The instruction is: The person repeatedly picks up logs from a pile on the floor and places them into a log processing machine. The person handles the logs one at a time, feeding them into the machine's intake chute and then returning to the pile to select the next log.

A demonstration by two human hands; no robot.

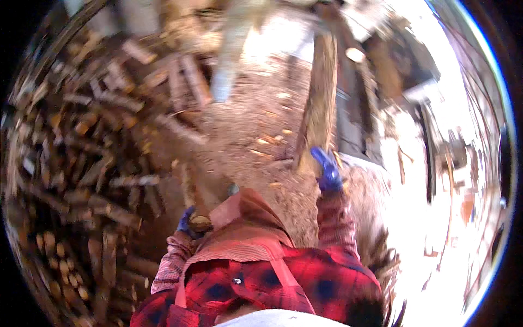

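Note:
My left hand, in a blue glove, is closed around a piece of firewood beside my left thigh. Its pale cut end faces up toward me. Also gloved in blue, my right hand reaches forward at the near end of a long wooden post. Its fingers look stretched out and apart. Motion blur hides whether they touch the post. A brown apron hangs in front of me over a red checked shirt.
A large heap of split firewood spreads along the left. Several longer pieces lie ahead of it. Wood chips are scattered over the dirt floor. Dark boards stand right of the post, and the far right is glaringly bright.

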